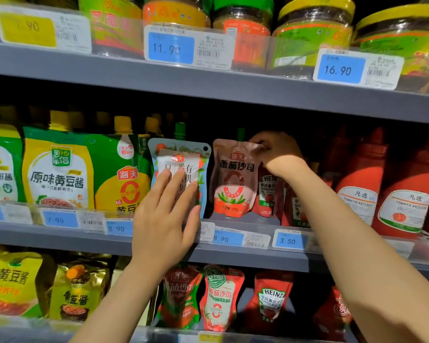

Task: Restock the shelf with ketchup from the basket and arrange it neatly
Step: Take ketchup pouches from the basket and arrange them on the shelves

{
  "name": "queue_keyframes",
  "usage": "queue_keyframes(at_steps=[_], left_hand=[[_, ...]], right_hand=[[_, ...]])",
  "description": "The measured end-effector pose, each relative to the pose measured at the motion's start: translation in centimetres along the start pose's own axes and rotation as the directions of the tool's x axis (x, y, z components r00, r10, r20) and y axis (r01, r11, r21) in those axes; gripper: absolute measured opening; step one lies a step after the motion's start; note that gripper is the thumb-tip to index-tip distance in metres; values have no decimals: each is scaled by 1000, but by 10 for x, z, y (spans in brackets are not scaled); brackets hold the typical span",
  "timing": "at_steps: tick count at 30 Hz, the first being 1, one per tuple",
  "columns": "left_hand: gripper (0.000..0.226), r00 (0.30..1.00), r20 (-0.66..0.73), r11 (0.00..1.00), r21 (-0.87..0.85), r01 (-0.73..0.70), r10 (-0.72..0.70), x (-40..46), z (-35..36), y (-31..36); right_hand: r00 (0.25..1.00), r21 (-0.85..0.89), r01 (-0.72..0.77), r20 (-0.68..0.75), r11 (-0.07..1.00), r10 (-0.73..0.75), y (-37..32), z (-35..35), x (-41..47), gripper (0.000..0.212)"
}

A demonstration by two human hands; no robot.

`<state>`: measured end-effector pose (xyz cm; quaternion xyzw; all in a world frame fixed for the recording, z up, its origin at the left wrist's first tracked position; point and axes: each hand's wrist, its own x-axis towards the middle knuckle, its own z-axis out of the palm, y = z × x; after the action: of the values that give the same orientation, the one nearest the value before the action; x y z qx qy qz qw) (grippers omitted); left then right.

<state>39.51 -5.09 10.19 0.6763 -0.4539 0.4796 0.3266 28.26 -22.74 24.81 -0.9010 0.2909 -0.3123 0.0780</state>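
On the middle shelf (159,240) a pinkish ketchup pouch (233,179) with a green spout stands upright. My right hand (279,153) pinches its top right corner. To its left stands a pale blue ketchup pouch (181,154) with a white label. My left hand (166,216) presses flat against the front of the blue pouch, fingers straight. Small red Heinz pouches (268,191) stand right behind the pinkish pouch, under my right wrist. No basket is in view.
Red ketchup bottles (362,186) fill the shelf to the right. Yellow and green soybean-paste pouches (60,169) line the left. Jars (312,33) sit on the top shelf. More ketchup pouches (221,298) stand on the lower shelf. Price tags (227,237) run along the shelf edges.
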Motion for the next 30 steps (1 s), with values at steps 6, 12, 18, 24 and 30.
queue_keyframes(at_steps=[6,12,18,24,30], left_hand=[[40,1000,16,1000,-13,18,-17,0,-2,2],[35,997,50,996,-62,62,-59,0,-9,3],[42,995,57,996,38,78,-80,-11,-21,-26],[48,998,38,996,84,39,-42,-17,-19,-42],[42,1000,18,996,91,17,-19,-18,-19,-43]], right_hand=[[995,-140,-14,-102,990,0,-13,-6,-24,13],[942,255,325,-168,911,-290,-57,32,-65,41],[998,370,62,-24,927,-57,-71,38,-44,15],[993,239,-65,-84,969,88,-59,45,-35,12],[987,248,-80,-117,965,112,-69,63,-28,22]])
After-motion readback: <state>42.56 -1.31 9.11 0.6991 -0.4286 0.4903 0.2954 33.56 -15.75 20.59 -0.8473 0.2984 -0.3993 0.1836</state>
